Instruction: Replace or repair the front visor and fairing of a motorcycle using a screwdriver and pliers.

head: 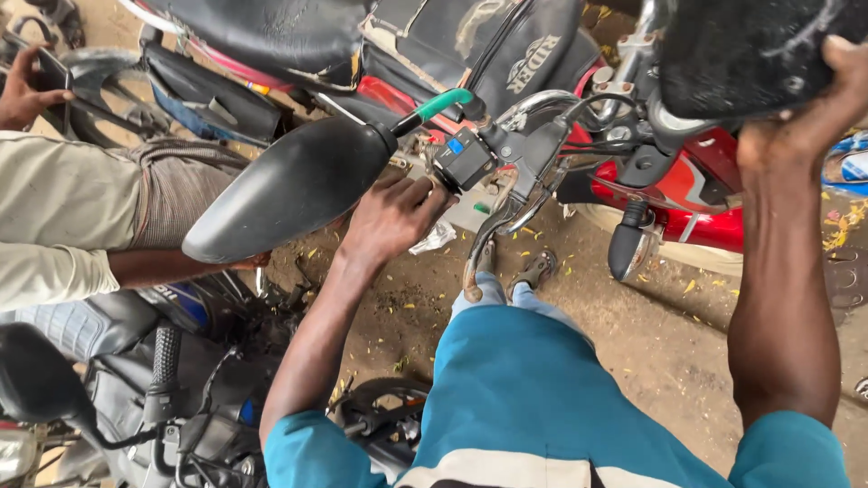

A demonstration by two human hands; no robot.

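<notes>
View from above, looking down at a red motorcycle [687,203] and two bare arms in teal sleeves; at the far left, another person in a pale shirt [54,217] sits with a hand [23,90] raised beside a wheel, well apart from the work; near left, a second, darker motorcycle [172,380] stands low in the scene, its grip pointing upward; moving right, a large black mirror [289,185] tilts on a stem toward the handlebar; just right of it, the left hand [393,217] has its fingers curled together against a black switch box [464,161] with a blue button, mounted on the handlebar beside a green-sleeved cable [443,104]; a silver lever [502,221] hangs just beneath; below, teal trousers and sandalled feet [533,271] stand on dirt ground [651,334]; at the far right, the right hand [800,126] is clamped on the lower edge of a black headlight cover [750,50], thumb and fingers pressed around it.
</notes>
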